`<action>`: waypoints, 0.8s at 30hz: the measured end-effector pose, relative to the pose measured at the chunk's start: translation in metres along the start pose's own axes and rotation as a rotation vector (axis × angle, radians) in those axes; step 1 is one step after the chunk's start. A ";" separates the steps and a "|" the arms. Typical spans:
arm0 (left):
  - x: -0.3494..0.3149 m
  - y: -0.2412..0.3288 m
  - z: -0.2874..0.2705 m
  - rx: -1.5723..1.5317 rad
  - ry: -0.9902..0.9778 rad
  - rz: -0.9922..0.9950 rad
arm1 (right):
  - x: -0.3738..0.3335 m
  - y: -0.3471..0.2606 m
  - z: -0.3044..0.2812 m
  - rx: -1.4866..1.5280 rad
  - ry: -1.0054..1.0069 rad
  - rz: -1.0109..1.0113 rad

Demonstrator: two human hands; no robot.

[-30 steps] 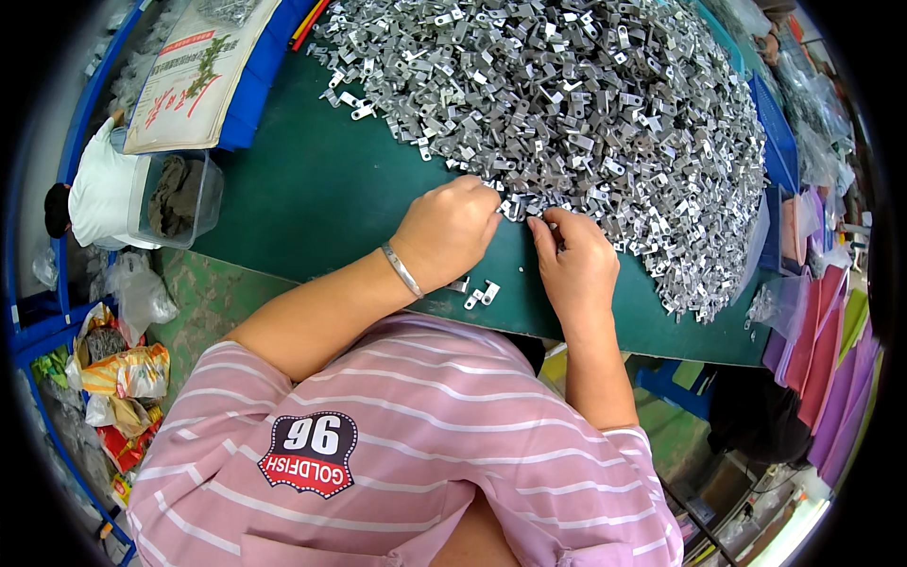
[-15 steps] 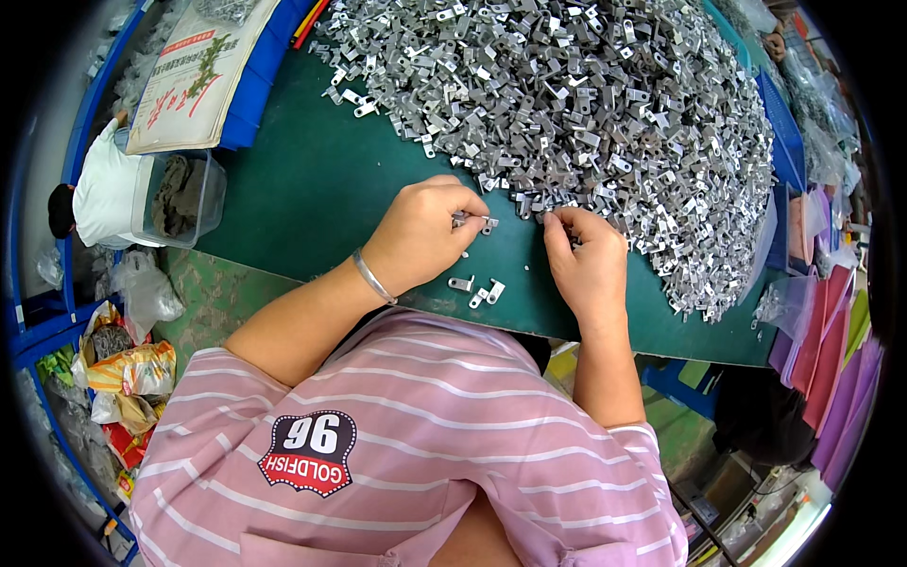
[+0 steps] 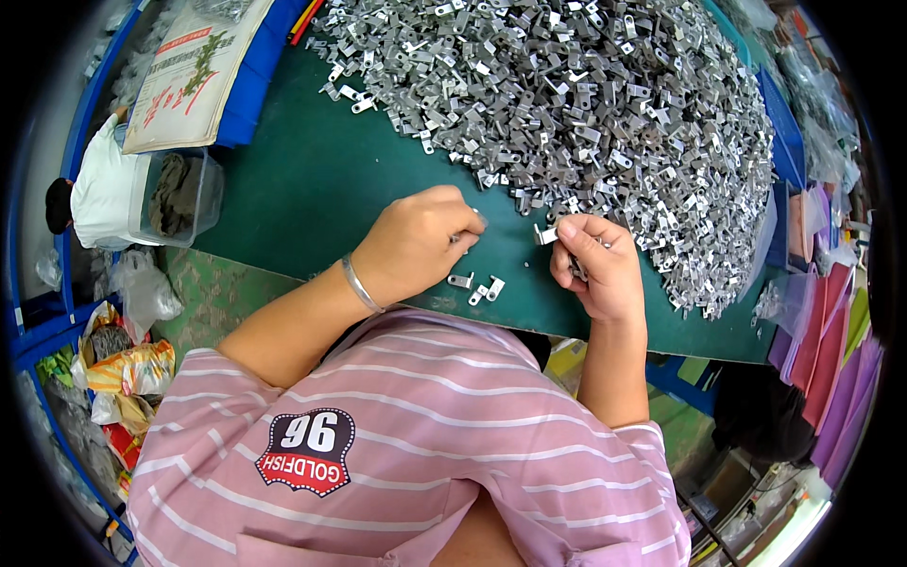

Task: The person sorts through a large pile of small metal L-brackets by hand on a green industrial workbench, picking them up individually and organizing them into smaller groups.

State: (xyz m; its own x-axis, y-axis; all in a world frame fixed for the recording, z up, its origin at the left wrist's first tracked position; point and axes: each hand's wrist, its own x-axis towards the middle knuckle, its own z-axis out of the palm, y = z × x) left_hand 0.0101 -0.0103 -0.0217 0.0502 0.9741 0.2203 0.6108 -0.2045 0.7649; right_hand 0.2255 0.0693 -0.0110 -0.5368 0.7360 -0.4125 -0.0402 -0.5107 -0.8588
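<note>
My right hand point(image 3: 605, 269) pinches a small bent metal bracket point(image 3: 545, 235) between thumb and forefinger, its flat end pointing left. More metal shows under its curled fingers. To its left, my left hand point(image 3: 423, 236) is closed above the green tabletop, and bits of grey metal brackets point(image 3: 460, 237) peek out between its fingers; how many it holds is hidden. Just below that hand lie a few loose brackets point(image 3: 495, 288) on the table. Beyond both hands rises a large heap of the same silvery brackets point(image 3: 567, 104), its near edge close to my right fingers.
The green table point(image 3: 302, 180) ends just before my body. On the left stand a blue bin point(image 3: 248, 109) with a printed sack point(image 3: 194, 80) and a clear plastic tub point(image 3: 210, 203) holding a grey cloth. A blue crate point(image 3: 780, 132) borders the heap on the right.
My right hand has drawn back from the heap's edge with a bracket in its fingertips. The bracket that stuck out from my left fingertips no longer shows there; that hand has turned slightly.
</note>
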 end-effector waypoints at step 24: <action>-0.005 -0.008 -0.009 0.067 0.014 0.031 | 0.013 -0.006 0.019 -1.555 0.200 -0.832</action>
State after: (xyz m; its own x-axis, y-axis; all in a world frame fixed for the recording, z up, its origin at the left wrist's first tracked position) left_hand -0.0027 -0.0142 -0.0234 0.0590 0.9659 0.2521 0.6604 -0.2272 0.7157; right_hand 0.2026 0.0731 -0.0055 -0.6868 0.6547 0.3157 0.6014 0.7558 -0.2591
